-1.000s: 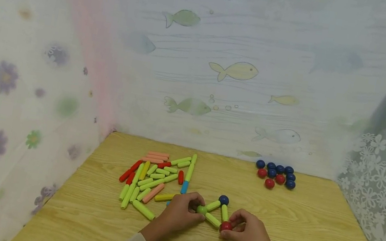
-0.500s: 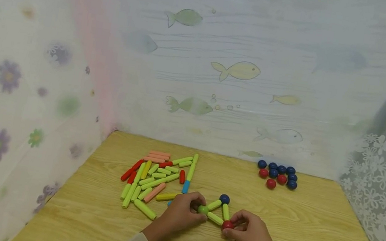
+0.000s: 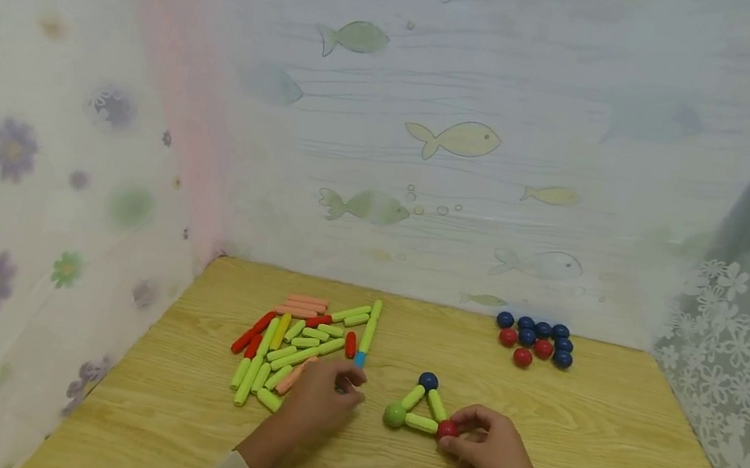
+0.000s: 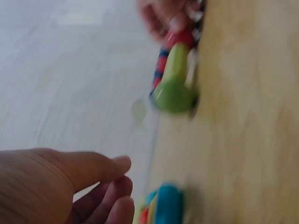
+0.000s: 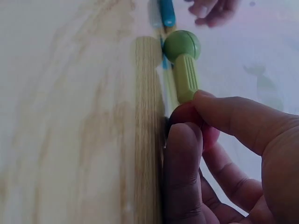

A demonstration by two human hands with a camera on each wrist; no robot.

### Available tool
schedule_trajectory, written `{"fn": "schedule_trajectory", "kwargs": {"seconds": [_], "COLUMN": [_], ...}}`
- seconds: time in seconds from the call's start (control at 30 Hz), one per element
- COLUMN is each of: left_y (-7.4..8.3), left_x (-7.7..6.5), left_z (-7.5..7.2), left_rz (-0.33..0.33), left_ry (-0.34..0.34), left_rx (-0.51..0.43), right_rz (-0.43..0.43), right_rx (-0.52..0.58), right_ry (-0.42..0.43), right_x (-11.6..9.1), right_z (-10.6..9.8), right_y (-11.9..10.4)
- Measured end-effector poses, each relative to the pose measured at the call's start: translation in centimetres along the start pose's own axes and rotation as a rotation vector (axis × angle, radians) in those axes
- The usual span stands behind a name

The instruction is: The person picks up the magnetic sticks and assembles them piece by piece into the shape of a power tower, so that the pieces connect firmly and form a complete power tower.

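Note:
On the table stands a triangle of three lime-green rods with a ball at each corner: a dark blue ball at the far one, a green ball at the left, a red ball at the right. Thumb and fingers of my right hand pinch the red ball, as the right wrist view also shows. My left hand hovers apart from the triangle, beside the pile of rods, fingers loosely bent around nothing. Close to its fingertips lies a blue rod.
Left of the hands spreads a pile of magnetic-looking rods, with lime-green rods, red rods, salmon rods and a yellow rod. Several blue balls and red balls cluster at the back right of the wooden table.
My left hand has let go of the green ball and moved left toward the rods. The triangle has turned slightly, its lower rod now nearly level; my right hand stays on the red ball.

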State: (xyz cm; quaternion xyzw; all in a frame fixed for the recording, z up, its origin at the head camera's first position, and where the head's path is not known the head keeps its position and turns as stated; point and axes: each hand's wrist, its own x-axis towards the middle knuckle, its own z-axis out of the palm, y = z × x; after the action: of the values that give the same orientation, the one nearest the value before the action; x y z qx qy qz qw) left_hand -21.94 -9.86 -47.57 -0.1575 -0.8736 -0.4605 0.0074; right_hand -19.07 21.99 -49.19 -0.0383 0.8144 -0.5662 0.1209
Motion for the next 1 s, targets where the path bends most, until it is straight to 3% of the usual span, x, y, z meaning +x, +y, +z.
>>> {"fn": "schedule_trajectory", "kwargs": {"seconds": [0.13, 0.27, 0.5, 0.8, 0.87, 1.0], "left_y": [-1.2, -2.1, -1.8, -1.4, -1.1, -0.2], "left_x": [0.2, 0.3, 0.0, 0.0, 0.1, 0.5], "left_z": [-3.0, -4.1, -3.1, -1.6, -1.2, 0.1], "left_rz": [-0.076, -0.100, -0.048, 0.040, 0.056, 0.080], "left_ry": [0.125, 0.117, -0.039, -0.059, -0.072, -0.108], "left_rx": [0.141, 0.202, 0.239, 0.439, 0.410, 0.194], "right_rz": [0.003, -0.001, 0.001, 0.013, 0.014, 0.016], "right_rx": [0.060, 0.089, 0.108, 0.131, 0.130, 0.124], "right_ry": [-0.011, -0.027, -0.037, -0.043, -0.043, -0.040], "right_x": [0.2, 0.2, 0.1, 0.0, -0.1, -0.2], "right_z": [-0.2, -0.5, -0.6, -0.4, -0.4, -0.4], "right_y": [0.0, 0.1, 0.0, 0.1, 0.0, -0.1]}}
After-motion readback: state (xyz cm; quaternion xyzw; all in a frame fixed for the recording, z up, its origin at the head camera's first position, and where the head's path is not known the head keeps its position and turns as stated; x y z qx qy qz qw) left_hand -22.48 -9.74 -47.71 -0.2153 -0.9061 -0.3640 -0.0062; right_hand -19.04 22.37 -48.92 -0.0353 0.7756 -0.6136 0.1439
